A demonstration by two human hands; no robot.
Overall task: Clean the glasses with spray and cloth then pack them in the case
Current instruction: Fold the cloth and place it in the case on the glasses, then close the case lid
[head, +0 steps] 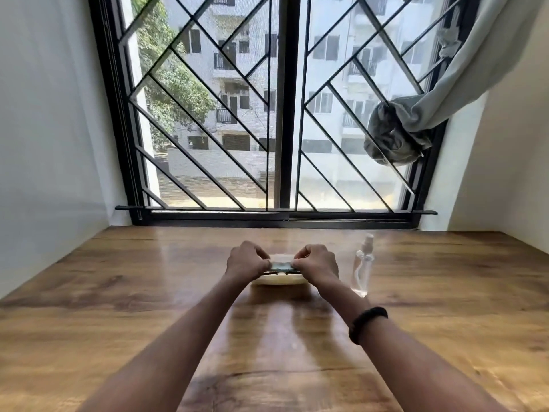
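Item 1, left hand (245, 261): I am seeing its fingers (263, 266) curling inward, gripping the left end of the dark glasses (279, 272), with a teal cloth (280, 266) lying over the frame.
Item 2, right hand (316, 263): its fingers are curling likewise, pinching the right end of the same bundle.
Item 3, glasses: sitting between the two sets of fingers, mostly hidden.
Item 4, cream case (279, 281): lying on the wooden counter (148, 307) directly beneath the fingers; I cannot tell whether the glasses are touching it.
Item 5, clear spray bottle (362, 269): standing upright just right of the right-hand fingers, apart from them.
Item 6, black wristband (367, 324): circling the right forearm.
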